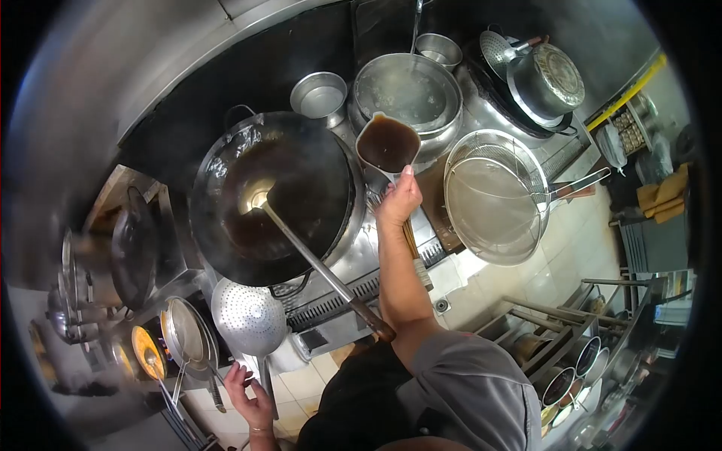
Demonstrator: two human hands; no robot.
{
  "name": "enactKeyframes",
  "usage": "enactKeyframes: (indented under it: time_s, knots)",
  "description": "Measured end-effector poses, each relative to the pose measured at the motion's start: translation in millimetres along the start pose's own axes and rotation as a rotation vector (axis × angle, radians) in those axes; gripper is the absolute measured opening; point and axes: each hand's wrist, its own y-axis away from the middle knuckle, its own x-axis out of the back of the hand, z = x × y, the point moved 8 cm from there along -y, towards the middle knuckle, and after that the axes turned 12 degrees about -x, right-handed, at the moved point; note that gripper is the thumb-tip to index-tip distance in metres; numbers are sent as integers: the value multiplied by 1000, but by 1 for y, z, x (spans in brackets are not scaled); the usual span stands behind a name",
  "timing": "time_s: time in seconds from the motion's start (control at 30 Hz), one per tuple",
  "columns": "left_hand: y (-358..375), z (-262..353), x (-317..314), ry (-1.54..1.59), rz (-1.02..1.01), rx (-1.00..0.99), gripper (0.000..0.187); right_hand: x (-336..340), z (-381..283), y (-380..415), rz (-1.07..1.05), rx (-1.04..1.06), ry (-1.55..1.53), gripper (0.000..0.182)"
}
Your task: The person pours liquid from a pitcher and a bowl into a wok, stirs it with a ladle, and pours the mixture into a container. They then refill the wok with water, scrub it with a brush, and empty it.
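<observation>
My right hand [401,198] is closed round the handle of a jug [360,154] that holds brown liquid. The jug is level, just right of a large black wok [323,214], its spout pointing away from me. Dark brown liquid covers the wok's bottom. A ladle [316,263] rests there, bowl in the liquid, its dark grip hanging over the near rim. Low on the left, my left hand [253,400] is empty, its fingers loosely bent and apart, close beside the handle of a perforated skimmer [250,316].
A big pot of cloudy liquid [457,101] stands behind the jug, a small metal pot [293,94] to its left. At right, a large round strainer [496,214] sits beside the stove. More strainers [184,331] hang at lower left. A rack [556,323] stands at lower right.
</observation>
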Motion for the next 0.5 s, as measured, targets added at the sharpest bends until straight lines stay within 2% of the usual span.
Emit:
enactKeyframes:
  time_s: [0.23,0.5]
  knots:
    - [-4,-7,1,-8,-17,-29,46,-16,-47,9,-80,67,-82,34]
    - [-28,-1,25,66,64,-108,44,-46,-144,58,-167,115,-74,36]
